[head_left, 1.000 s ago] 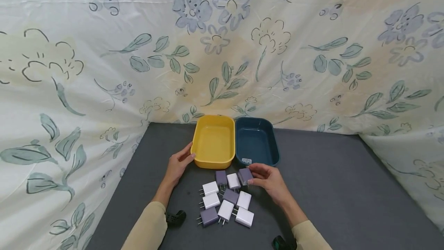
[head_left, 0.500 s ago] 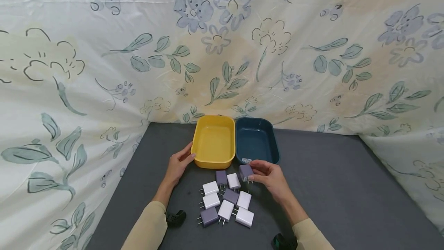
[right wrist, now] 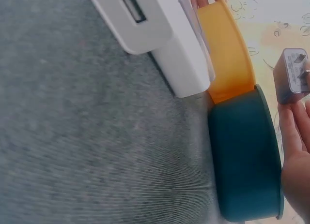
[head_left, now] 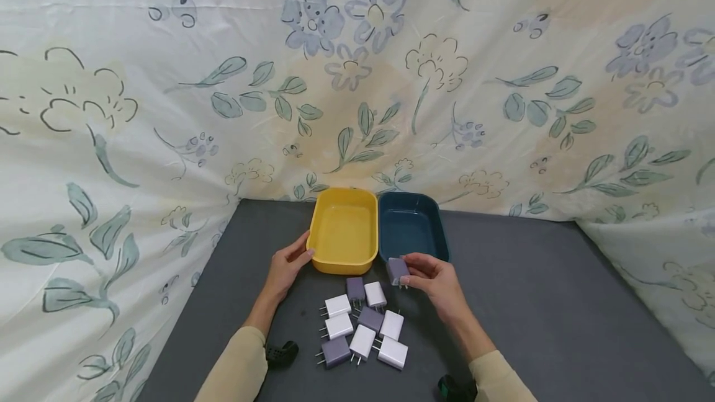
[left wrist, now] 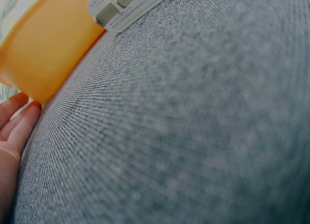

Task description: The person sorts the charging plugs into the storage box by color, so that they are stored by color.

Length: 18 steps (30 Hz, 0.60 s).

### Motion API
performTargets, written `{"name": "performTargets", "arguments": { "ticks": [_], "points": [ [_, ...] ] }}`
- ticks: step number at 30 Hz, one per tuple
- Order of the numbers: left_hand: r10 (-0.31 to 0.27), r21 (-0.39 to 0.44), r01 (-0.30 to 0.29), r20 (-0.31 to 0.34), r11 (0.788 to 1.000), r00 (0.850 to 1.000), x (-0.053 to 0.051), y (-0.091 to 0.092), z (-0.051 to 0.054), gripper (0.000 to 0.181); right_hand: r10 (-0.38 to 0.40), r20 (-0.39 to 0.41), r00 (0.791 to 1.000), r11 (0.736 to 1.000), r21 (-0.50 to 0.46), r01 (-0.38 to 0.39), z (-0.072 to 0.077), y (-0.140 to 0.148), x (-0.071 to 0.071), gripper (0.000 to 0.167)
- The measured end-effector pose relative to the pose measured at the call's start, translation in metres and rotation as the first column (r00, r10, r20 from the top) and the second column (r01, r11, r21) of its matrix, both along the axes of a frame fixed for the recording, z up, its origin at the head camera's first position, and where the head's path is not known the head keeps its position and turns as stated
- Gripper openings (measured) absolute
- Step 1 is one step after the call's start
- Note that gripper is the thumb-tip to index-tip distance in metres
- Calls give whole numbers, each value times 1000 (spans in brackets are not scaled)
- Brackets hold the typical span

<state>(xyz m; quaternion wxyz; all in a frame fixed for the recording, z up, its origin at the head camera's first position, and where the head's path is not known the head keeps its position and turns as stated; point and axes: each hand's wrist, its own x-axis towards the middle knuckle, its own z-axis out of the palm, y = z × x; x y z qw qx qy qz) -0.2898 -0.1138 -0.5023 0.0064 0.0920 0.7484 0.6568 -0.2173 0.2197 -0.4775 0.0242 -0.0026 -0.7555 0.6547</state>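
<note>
Head view: right hand is pinching a purple two-prong charger near the blue bin's 7 o'clock; left hand is touching the yellow bin, straight-fingered. Probably light, stiff, slick; I'd be gripping casing, not prongs.

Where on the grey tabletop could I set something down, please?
The widest bare patch lies right of the blue tray and right hand; a smaller one left of the yellow tray. Chargers crowd the area in front of both trays.
</note>
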Motion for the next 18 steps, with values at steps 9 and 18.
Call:
{"name": "performTargets", "arguments": {
  "ticks": [9,18],
  "points": [
    [-6,34,7,-12,999,1000,-1,1,-2,55,-84,-34,996,996,-13,84,16,4,-15,48],
    [-9,23,10,-13,1000,1000,-1,0,-1,56,-129,-35,991,991,36,131,21,7,-34,48]
  ]
}}
